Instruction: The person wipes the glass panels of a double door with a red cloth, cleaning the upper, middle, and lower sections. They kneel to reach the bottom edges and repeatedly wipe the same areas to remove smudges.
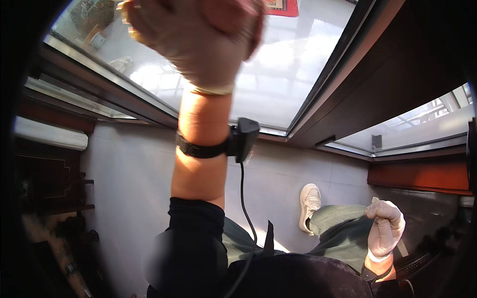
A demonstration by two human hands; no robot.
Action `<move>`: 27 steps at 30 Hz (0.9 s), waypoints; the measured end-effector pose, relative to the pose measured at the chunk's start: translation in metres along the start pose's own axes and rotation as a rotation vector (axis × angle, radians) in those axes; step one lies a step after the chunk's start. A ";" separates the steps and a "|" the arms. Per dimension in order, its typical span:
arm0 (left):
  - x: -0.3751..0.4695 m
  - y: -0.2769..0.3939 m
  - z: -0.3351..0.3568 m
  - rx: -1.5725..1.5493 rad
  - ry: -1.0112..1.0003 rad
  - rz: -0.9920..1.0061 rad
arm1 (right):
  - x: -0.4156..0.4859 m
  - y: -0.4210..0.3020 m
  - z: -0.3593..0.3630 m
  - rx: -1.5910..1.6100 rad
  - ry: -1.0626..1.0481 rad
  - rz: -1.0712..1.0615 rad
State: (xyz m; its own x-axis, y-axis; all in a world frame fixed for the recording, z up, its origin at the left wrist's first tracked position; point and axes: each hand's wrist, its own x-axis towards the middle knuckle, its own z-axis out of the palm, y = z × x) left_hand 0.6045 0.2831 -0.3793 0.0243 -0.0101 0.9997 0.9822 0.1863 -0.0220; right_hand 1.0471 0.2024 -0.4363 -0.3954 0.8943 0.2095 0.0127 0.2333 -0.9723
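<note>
My left hand (208,48), in a pale thin glove, reaches up in front of a glass pane (275,82) in a dark frame. It is blurred and cut off by the top edge. A reddish cloth-like thing (255,33) shows at its side, apparently in its grip; its far side is hidden. A black strap with a small black device (246,139) circles my left forearm, and a cable runs down from it. My right hand (385,227), gloved as well, hangs low by my right leg with its fingers curled in. No held thing shows in it.
The dark window frame (335,74) angles down on the right, with another glass pane (417,126) beyond. Dark wooden furniture (48,171) with a white cushion (52,134) stands at left. Pale floor tiles (126,193) lie below. A red mat (285,8) shows through the glass.
</note>
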 end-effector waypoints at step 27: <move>-0.404 0.202 -0.046 -0.524 -0.687 -2.422 | -0.035 -0.014 -0.006 -0.113 0.040 0.051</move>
State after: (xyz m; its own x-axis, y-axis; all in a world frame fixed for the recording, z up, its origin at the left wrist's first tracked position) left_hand 0.8013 0.2792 -0.7880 -0.5117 0.4209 -0.7490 -0.7488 0.2088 0.6290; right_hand 1.0664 0.1704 -0.4298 -0.3550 0.9201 0.1658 0.1366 0.2265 -0.9644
